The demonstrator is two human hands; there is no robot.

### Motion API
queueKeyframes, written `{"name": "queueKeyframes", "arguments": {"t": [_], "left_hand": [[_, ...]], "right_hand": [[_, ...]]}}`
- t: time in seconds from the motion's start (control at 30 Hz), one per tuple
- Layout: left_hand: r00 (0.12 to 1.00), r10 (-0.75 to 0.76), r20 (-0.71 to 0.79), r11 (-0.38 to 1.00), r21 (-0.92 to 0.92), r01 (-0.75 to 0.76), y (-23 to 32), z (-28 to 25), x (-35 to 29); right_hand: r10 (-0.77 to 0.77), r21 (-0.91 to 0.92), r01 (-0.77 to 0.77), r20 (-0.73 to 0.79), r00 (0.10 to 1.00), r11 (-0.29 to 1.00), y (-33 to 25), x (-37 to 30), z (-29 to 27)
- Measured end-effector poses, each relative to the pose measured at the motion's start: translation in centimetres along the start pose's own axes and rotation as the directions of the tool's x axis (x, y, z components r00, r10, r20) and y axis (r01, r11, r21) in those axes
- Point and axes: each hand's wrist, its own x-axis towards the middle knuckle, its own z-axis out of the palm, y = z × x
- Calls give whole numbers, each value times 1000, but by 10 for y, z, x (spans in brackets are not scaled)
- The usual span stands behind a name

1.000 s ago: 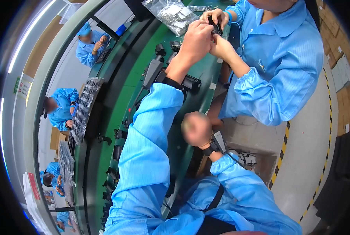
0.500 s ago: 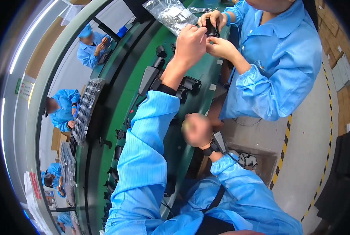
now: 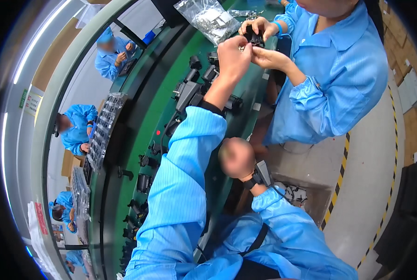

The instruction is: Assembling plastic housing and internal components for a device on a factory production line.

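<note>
My left hand [image 3: 233, 58] is stretched far forward, thumb and fingers pinched together beside a small black plastic part [image 3: 254, 37]. What the pinch holds, if anything, is too small to make out. A co-worker at the right holds that black part between two hands, the nearer of which [image 3: 270, 58] almost meets my fingertips. My right hand [image 3: 237, 157] stays low at the bench's near edge, blurred, so its fingers cannot be read. Beneath my left wrist lie dark grey and black devices [image 3: 188, 93] on the green bench.
A clear plastic bag of small parts [image 3: 211, 21] lies at the far end. Black parts [image 3: 145, 161] line the green belt [image 3: 141, 130] at my left. Across it, people in blue sit near trays [image 3: 106, 123]. An open carton [image 3: 306, 196] stands low at right.
My left hand has shifted slightly right and down, closer to the co-worker's fingers. The black part appears turned, showing more of its inside. My right hand has barely moved.
</note>
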Motion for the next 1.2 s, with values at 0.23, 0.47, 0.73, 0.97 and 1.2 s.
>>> {"name": "queueKeyframes", "arguments": {"t": [0.23,0.47,0.73,0.97,1.2], "left_hand": [[868,491,72,819,302,-488,-10,-5,-7],[717,695,44,648,393,-652,-19,1,-8],[747,654,119,729,166,-664,-17,1,7],[674,723,152,635,236,-735,-21,-1,14],[553,815,173,457,395,-797,-22,0,14]], "right_hand": [[-7,6,7,9,1000,1000,-2,5,0],[-1,12,1,10,1000,1000,0,3,0],[-3,52,4,-14,1000,999,2,0,0],[15,63,-15,-1,1000,998,2,-1,-1],[8,62,-8,-5,1000,998,2,-2,-1]]}}
